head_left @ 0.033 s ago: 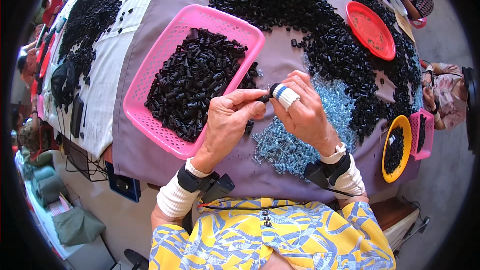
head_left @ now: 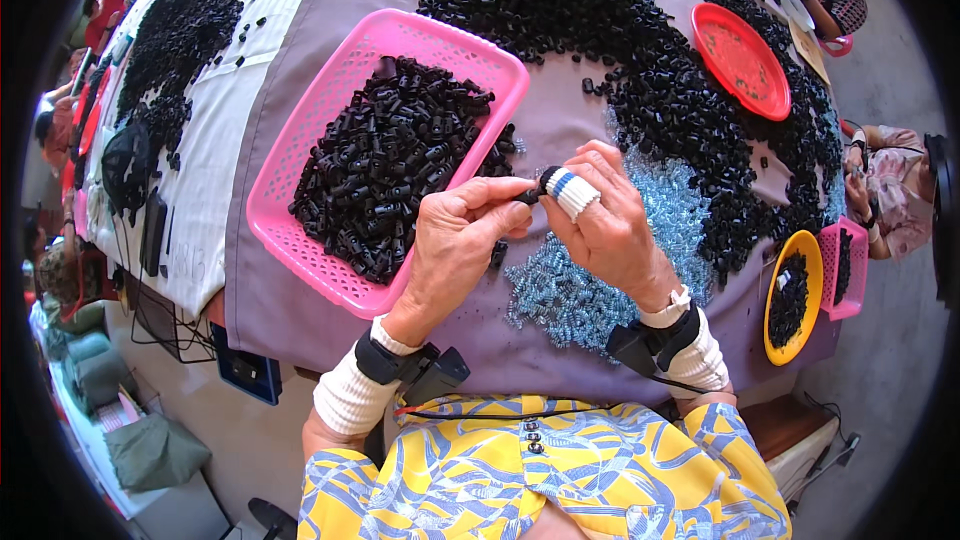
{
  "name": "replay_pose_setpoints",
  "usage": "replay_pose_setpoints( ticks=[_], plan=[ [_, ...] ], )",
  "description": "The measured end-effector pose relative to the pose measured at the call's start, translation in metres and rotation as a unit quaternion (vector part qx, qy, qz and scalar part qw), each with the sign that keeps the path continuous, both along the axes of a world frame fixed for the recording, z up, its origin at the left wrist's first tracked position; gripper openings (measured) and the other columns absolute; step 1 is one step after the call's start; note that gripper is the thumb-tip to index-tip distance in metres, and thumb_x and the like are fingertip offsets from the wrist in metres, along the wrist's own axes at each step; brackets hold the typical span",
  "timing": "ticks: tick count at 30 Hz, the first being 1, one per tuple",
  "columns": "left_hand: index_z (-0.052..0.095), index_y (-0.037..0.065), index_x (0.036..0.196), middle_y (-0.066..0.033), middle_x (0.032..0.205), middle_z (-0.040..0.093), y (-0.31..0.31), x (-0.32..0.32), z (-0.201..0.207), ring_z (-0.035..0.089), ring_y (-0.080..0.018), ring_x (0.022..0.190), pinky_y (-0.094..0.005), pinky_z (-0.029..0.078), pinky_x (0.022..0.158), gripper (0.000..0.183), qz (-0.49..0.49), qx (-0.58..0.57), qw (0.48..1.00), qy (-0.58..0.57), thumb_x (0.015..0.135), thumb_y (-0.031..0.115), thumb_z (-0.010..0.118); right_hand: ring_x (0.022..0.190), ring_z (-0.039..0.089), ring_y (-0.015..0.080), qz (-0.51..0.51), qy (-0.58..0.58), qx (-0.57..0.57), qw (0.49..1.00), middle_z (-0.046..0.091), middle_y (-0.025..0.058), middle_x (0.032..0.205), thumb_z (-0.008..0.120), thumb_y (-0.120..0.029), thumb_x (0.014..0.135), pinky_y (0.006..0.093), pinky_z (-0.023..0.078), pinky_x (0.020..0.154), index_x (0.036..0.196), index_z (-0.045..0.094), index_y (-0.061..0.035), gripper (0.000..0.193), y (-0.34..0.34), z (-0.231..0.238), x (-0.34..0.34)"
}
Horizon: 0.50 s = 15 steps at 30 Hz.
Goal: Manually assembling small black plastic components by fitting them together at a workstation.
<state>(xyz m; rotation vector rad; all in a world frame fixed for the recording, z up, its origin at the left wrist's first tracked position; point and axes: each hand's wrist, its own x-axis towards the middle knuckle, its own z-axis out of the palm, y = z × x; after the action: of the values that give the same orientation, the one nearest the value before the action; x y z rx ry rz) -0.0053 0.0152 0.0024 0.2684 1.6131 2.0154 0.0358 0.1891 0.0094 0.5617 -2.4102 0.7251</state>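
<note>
Nothing visibly moves since the earlier frame; both hands stay at the same spot in the middle of the frame. The left hand (head_left: 455, 240) has its grip pinched, thumb and forefinger on a small black part (head_left: 528, 197) near the center. The right hand (head_left: 605, 225) bends in from the right, its fingers curled close against that part; its fingertips are partly hidden, so I cannot tell whether its grip also grasps. One right finger wears a white sleeve (head_left: 572, 192) with blue and black bands.

Left of center, a pink basket (head_left: 480, 55) lies tilted across the frame, heaped with black pieces (head_left: 385, 170). Pale blue springs (head_left: 575, 290) spread below and behind the right hand. Black caps (head_left: 540, 0) cover the top center and run down the right side of the worktop (head_left: 290, 330), which has a purple-grey cloth. At the upper right a red tray (head_left: 740, 55) rests among the caps. At the lower right, a yellow tray (head_left: 814, 280) with dark pieces stands beside a small pink basket (head_left: 855, 275). Near the right edge sits a co-worker (head_left: 895, 175).
</note>
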Motion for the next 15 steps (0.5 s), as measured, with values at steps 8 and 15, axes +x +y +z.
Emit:
replay_pose_setpoints(
  ticks=[8,15],
  plan=[
    [0.064,-0.004,0.105,-0.0085,0.086,0.068,0.0004,0.0014,0.002,0.064,-0.0116,0.075,-0.0232,0.053,0.071,0.022,-0.009,-0.008,1.0,0.018,0.083,0.0,0.063,0.07,0.057,0.0286,0.001,-0.004,-0.057,0.998,0.058,0.0119,0.074,0.066,0.0,0.07,0.0409,0.045,0.075,0.077,0.057,0.0023,0.012,0.0008,-0.0032,0.0004],
    [0.064,-0.003,0.105,-0.0057,0.082,0.066,0.0016,0.0004,0.0065,0.061,-0.0084,0.072,-0.0212,0.05,0.068,0.022,-0.007,0.042,0.999,-0.029,0.084,0.003,0.064,0.067,0.057,0.0286,-0.029,0.021,-0.108,0.994,0.058,0.0107,0.072,0.069,-0.003,0.071,0.042,0.045,0.075,0.079,0.058,0.0004,0.013,0.0038,-0.0041,0.002]
  ],
)
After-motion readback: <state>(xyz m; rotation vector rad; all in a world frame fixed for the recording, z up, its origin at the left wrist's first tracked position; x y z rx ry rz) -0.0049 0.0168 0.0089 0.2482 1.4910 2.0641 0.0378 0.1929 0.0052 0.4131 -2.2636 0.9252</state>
